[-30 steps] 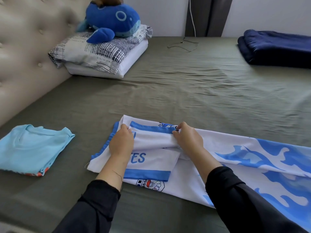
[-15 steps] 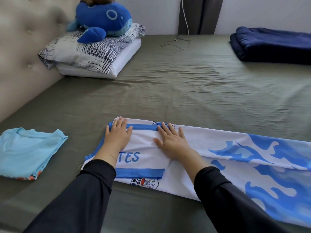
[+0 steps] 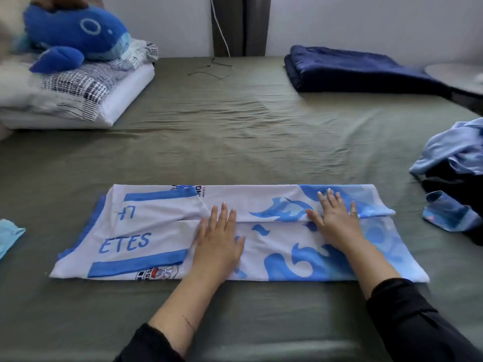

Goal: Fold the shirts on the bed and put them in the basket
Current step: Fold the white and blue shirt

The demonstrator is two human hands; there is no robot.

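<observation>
Green bed (image 3: 235, 142): left hand (image 3: 218, 244), right hand (image 3: 335, 220) flat, fingers straight, pressing white-blue shirt (image 3: 156, 231).

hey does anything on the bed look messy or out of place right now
Yes. A crumpled heap of clothes lies unfolded at the bed's right edge, unlike the white and blue shirt pressed flat under both hands. Nothing looks spilled or damaged.

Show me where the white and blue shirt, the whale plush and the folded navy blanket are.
white and blue shirt (image 3: 156, 226), head view, white panel above the lettering.
whale plush (image 3: 78, 32), head view, its blue body.
navy blanket (image 3: 352, 69), head view, top of the folded stack.
</observation>
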